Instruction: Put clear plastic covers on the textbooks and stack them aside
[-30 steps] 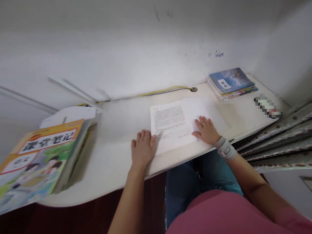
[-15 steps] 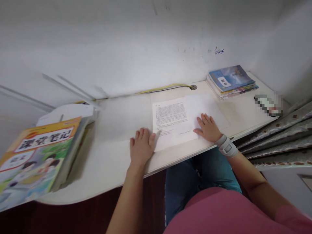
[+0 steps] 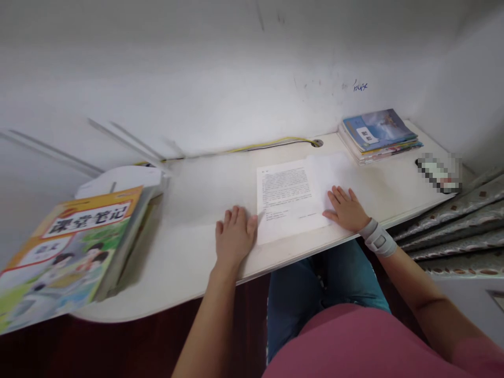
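A printed sheet of paper (image 3: 286, 189) lies flat on the white desk (image 3: 189, 262), text facing up, with a blank white area along its right side. My left hand (image 3: 235, 235) rests palm down on the desk at the sheet's left edge, its thumb close to or touching that edge. On the right, my right hand (image 3: 345, 210) lies flat over the blank white part, fingers spread. A grey and white band (image 3: 378, 239) wraps the right wrist. Neither hand grips anything.
At the left stands a pile of books topped by a colourful notebook (image 3: 74, 252), with a white rounded object (image 3: 129, 177) behind. A book stack (image 3: 376, 131) sits back right, near a blurred phone-like item (image 3: 439, 173). Yellow cable (image 3: 271, 142) runs along the wall; patterned curtain (image 3: 460, 220) hangs right.
The whole view has shifted slightly, so the desk things appear a little further right. Both hands stay flat in nearly the same places by the paper.
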Available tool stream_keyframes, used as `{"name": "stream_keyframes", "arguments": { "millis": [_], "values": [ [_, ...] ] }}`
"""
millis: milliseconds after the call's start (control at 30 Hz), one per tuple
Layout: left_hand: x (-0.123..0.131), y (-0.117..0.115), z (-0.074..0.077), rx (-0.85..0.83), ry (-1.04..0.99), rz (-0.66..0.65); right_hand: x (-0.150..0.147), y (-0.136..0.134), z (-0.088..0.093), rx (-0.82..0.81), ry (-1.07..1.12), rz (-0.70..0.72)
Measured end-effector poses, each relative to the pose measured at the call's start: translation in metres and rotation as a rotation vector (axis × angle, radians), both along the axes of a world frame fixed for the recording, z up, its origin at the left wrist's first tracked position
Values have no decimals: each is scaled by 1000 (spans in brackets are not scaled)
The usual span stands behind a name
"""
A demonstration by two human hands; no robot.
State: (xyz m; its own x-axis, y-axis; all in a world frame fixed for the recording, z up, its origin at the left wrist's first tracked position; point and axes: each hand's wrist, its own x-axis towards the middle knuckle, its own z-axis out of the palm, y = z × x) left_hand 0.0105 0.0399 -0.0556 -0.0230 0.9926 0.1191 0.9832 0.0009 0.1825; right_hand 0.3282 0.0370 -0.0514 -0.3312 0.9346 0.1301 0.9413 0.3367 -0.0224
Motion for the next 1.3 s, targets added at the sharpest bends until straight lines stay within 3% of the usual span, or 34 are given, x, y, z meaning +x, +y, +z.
{"name": "stream_keyframes", "arguments": {
  "millis": [200,300,400,467,667,733,900,1000,1133,1300],
  "values": [
    [0,2,-4,39,-4,-19,5,1,0,-23,30,-4],
    [5,-2,2,163,-27,-4,-1,-4,4,-4,91,-22],
    [16,-10,11,319,-113,-72,-15,-13,7,61,178,58],
    [27,-16,17,327,-187,-132,-27,-20,6,73,206,143],
    [41,-19,35,-108,-375,-81,-42,-27,-9,86,224,196],
    [36,-15,41,-151,-480,-52,-40,-27,-12,100,243,211],
    [20,-2,56,-292,-1177,44,-38,-27,-15,124,267,192],
    [20,4,63,-467,-1377,156,-38,-27,-16,137,277,186],
    [32,9,79,-583,-1200,56,-36,-27,-16,116,337,190],
    [66,16,128,-240,-961,-155,-25,-22,0,-108,708,321]
  ]
}}
